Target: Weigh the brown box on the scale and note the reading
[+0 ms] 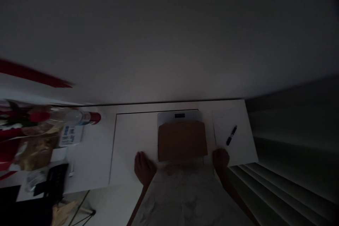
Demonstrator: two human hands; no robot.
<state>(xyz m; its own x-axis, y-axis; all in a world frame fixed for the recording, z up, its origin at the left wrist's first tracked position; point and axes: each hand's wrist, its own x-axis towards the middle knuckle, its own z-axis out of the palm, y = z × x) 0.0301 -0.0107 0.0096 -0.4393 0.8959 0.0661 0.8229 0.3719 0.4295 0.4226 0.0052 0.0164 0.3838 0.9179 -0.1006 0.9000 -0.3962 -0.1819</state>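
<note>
My left hand (144, 168) rests on the white table with its fingers curled in, to the left of a flat brown piece that looks like cardboard or an envelope (182, 141). That brown piece lies over a silver-grey device with a small dark display (179, 115), perhaps a scale; most of it is covered. My right hand (220, 158) forms a fist at the lower edge of a white sheet of paper (221, 123) with faint writing. Just above that fist, a black pen (231, 135) lies slanted on the sheet. Neither hand shows anything held, though the light is dim.
The white table (95, 159) runs along a plain wall (169, 42). At its left end are a bottle with a red end (90, 117), a box with blue print (71, 135), a clear bag with brownish contents (37, 152) and a black item (55, 182). Pale folds (278, 187) hang at right.
</note>
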